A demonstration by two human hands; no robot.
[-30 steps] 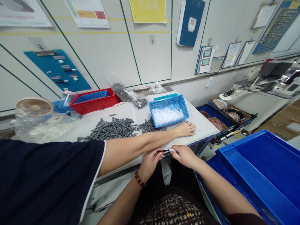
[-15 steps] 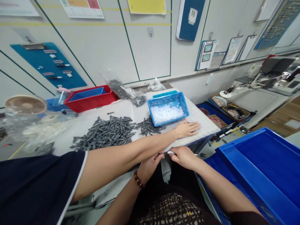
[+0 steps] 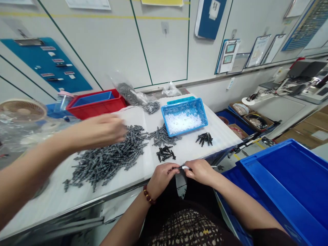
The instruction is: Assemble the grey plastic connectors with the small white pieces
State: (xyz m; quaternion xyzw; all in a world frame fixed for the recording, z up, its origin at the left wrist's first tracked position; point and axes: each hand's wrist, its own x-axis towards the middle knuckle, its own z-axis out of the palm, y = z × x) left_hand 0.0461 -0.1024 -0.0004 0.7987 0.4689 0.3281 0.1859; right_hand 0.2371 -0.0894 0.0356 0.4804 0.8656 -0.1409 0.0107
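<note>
My left hand point(image 3: 161, 177), with a beaded bracelet at the wrist, is closed in a pinch at the table's near edge. A small dark part point(image 3: 176, 167) shows between its fingertips, mostly hidden. Wrapped around a slim white pen-like tool point(image 3: 185, 167), my right hand point(image 3: 202, 173) keeps the tool's tip against that part. Just beyond my hands lie a few black ribbed parts point(image 3: 166, 153), and a second small group of black parts point(image 3: 204, 138) is to the right. A blue bin point(image 3: 185, 132) of small white rings stands behind them, beside some loose grey parts point(image 3: 161, 136).
A co-worker's arm point(image 3: 64, 141) reaches in from the left over a large heap of grey parts point(image 3: 110, 164). Behind are a red bin point(image 3: 96, 111) and a plastic bag of parts point(image 3: 133, 97). Large blue trays point(image 3: 282, 181) stand at my right.
The co-worker's arm has swung from the right side of the table back to the left, uncovering the black parts. My hands stay nearly in place; the view has tilted slightly down.
</note>
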